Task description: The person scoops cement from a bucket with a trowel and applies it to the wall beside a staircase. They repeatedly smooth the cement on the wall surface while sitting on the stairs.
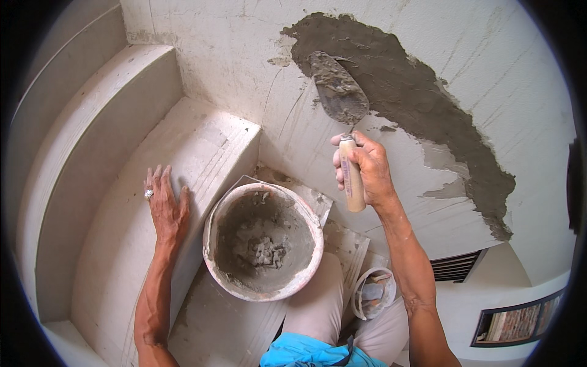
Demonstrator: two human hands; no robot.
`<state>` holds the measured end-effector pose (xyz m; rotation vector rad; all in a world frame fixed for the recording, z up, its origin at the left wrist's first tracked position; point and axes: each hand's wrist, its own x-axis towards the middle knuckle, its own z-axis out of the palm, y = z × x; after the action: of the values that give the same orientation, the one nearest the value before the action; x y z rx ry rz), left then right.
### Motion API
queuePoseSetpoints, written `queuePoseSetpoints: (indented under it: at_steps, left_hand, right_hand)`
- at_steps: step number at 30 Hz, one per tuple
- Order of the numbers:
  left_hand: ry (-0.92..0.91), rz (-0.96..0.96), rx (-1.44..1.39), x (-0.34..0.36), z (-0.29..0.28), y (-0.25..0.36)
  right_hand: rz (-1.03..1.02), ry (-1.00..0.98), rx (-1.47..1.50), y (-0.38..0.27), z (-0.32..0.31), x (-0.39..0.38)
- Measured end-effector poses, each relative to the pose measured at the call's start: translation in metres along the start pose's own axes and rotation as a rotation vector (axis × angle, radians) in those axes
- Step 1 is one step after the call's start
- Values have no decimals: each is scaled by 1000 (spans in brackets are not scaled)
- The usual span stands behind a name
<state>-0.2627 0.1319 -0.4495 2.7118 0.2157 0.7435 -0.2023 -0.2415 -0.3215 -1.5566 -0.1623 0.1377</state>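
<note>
My right hand (365,166) is wrapped round the pale wooden handle of a trowel (340,92). Grey mortar smears the trowel's blade, which lies over the left end of a dark patch of wet mortar (397,73) on the white wall; whether it touches cannot be told. My left hand (166,203), with a ring on one finger, rests flat with fingers stretched on a pale step (131,244). Between my arms stands a bucket (317,257) with a wire handle, its inside coated with mortar and a lumpy heap at the bottom.
Curved stairs (67,140) rise on the left. A smaller white bucket (374,311) with tools or scraps in it stands by my right leg. Beside the wall at lower right are a dark slatted vent (457,266) and a dark-framed opening (513,323).
</note>
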Motion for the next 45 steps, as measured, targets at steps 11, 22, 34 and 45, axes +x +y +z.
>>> queuePoseSetpoints:
  at_steps: [11, 22, 34, 45]
  left_hand:
    - [11, 4, 15, 1, 0, 2]
    - [-10, -23, -4, 0, -3, 3]
    - [-6, -15, 20, 0, -5, 5]
    - [-9, -22, 7, 0, 1, 0]
  right_hand:
    - [-261, 24, 75, 14, -36, -35]
    - [-150, 75, -148, 3, 9, 9]
    - [-184, 216, -78, 21, -2, -24]
    - [-131, 177, -88, 1, 0, 4]
